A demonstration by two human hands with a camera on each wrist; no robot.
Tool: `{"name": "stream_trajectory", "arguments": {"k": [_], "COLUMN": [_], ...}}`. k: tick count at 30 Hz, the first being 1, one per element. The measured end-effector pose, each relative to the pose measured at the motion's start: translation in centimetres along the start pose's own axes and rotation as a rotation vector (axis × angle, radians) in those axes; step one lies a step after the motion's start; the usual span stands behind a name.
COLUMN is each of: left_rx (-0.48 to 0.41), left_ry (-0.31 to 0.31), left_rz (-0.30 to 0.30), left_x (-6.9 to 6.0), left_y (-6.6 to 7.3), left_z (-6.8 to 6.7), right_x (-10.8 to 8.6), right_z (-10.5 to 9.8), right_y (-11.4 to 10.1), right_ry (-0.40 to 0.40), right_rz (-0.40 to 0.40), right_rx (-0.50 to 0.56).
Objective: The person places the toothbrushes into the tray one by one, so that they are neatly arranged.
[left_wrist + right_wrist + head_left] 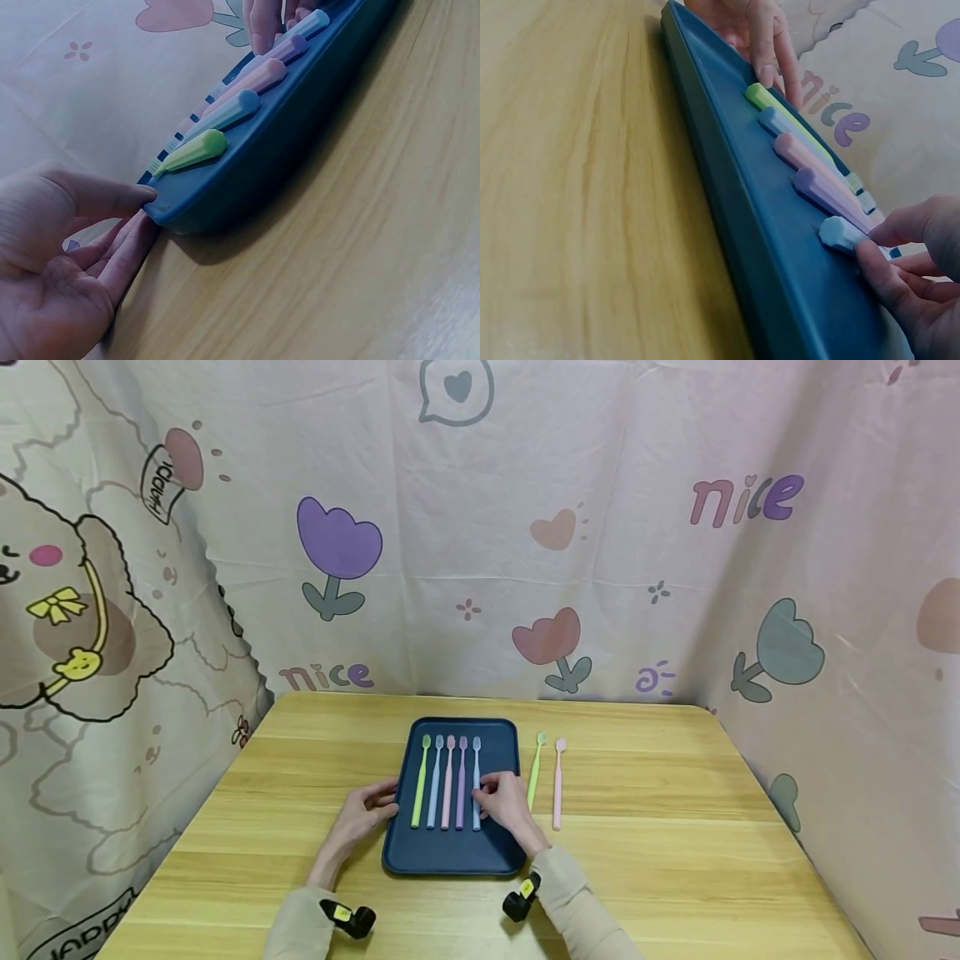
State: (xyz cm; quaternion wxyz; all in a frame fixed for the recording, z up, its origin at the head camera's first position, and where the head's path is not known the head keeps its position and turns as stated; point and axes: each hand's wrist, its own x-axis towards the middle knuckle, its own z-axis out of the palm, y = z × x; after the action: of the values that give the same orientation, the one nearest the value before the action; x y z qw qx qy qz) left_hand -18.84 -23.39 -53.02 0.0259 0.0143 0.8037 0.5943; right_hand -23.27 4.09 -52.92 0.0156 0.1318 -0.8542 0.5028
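Observation:
A dark blue tray (491, 853) holds a row of toothbrushes with their heads toward the far side: green (420, 785), light blue (433, 785), pink (447, 785), purple (461, 785), and a second light blue toothbrush (476, 756) at the right end. My right hand (508, 806) pinches that last one by its handle between thumb and fingers; its handle end (840, 233) shows in the right wrist view. At the tray's left edge, my left hand (363, 817) grips the rim, its thumb on top and the other fingers lower along the outside.
Right of the tray, a green toothbrush (535, 777) and a pink toothbrush (558, 785) lie on the wooden table (660, 835). A printed curtain (480, 527) hangs behind the table and along its sides.

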Motion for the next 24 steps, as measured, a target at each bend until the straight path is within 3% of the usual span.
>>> {"name": "stream_trajectory", "arguments": {"k": [24], "left_rx": [-0.013], "left_ry": [0.009], "left_rz": [-0.005], "left_x": [-0.05], "left_y": [0.13], "left_z": [0.12], "right_x": [-0.19], "right_z": [0.27], "right_y": [-0.34], "right_ry": [0.011], "right_rz": [-0.020], "right_rx": [0.004]}}
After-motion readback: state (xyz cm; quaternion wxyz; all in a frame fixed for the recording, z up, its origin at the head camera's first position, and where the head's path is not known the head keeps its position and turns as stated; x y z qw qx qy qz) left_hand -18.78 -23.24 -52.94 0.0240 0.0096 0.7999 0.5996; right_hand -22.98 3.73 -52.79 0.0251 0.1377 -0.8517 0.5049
